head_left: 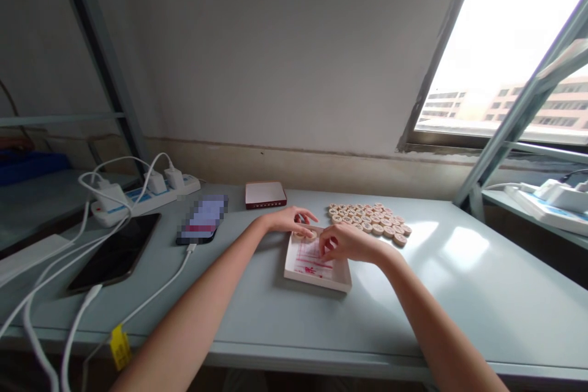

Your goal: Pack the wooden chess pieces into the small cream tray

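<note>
Head view: white tray (294, 272), open side up on the bench (285, 318), two or so discs (313, 235) along its far edge. Left hand (285, 218): fingers parted, thumb at those discs, apparently to steady or align them. Right hand (351, 242): fingers bent down inside the tray; whether they grip a disc cannot be told. Pieces (367, 220), round, flat, grouped beyond the tray to the right, probably for easy reach. Red box (265, 203), open, set back by the wall. Markings: red print on the tray floor, black or red characters on the pieces, pale characters along the box side; none legible. Yellow tag (120, 348) on a cable: unreadable.
</note>
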Tool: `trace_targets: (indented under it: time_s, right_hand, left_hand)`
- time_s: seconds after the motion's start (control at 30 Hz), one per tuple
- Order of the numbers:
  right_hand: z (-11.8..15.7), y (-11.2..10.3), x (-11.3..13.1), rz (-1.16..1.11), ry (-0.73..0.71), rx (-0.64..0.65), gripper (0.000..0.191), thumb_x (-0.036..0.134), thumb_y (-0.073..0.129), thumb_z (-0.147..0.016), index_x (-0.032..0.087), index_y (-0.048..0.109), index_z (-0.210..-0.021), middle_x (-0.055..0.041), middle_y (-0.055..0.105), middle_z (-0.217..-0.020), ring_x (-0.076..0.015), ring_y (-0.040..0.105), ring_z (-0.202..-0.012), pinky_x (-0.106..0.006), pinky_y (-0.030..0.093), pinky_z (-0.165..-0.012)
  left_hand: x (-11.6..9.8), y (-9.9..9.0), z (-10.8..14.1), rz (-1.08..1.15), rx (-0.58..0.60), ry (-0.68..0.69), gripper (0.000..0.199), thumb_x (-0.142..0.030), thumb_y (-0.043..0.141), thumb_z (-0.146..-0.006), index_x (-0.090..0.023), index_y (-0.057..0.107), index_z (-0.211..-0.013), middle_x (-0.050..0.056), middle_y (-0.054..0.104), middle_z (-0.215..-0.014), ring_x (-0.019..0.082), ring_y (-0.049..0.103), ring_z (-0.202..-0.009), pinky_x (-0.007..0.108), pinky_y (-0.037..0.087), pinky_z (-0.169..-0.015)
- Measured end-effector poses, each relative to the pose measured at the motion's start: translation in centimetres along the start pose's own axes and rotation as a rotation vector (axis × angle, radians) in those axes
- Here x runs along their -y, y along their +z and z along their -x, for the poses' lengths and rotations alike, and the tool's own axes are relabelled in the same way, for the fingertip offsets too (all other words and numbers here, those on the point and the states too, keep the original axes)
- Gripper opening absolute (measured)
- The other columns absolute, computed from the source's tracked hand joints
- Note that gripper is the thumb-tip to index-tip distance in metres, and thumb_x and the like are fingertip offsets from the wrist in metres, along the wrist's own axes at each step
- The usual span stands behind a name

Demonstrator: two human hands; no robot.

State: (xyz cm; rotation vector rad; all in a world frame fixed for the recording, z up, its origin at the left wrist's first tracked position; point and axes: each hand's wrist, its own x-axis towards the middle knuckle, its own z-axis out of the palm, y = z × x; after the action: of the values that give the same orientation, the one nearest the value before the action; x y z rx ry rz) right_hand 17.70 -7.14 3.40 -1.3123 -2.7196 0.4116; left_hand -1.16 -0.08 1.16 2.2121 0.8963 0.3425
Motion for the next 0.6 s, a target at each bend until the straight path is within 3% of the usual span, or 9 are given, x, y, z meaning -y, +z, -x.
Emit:
trace_targets:
  time_s: [0.6]
  right_hand:
    - [-0.55,0.68,0.78,-0.076,-0.047,0.039,0.010,0.029,0.063,-0.067,0.020,0.062,-0.069,0.0031,0.060,-0.066,-0.0091,0.047,-0.059,-0.022,0.032,-0.058]
  left_hand:
    - [0.45,-0.43,0.00,0.015,0.051,0.030,0.048,-0.040,0.064,-0.064,-0.018,0.057,-0.106,0.005,0.057,-0.096,0.016,0.051,-0.085,0.024,0.037,-0.071]
